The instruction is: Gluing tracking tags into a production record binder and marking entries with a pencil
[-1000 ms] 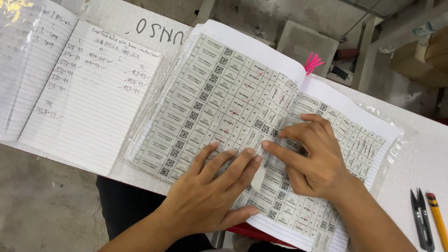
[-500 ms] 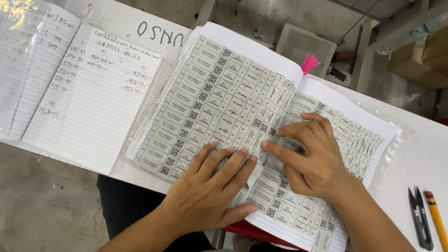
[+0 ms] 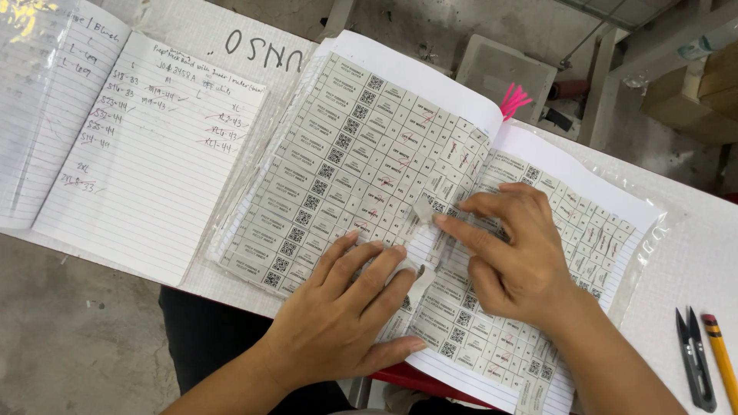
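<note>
Left hand [image 3: 346,315] flat, fingers spread, pressing the open white notebook of small grey printed labels [image 3: 361,169] on the white desk [image 3: 692,253] — right hand [image 3: 515,253] pinches one peeled label [image 3: 424,209] near the centre fold.

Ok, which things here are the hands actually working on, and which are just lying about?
In use:
left hand, flat on the open label book
right hand, fingertips at a small loose label

Lying about:
handwritten notebook
thread snips
pencil
pink tassel
white table
</note>
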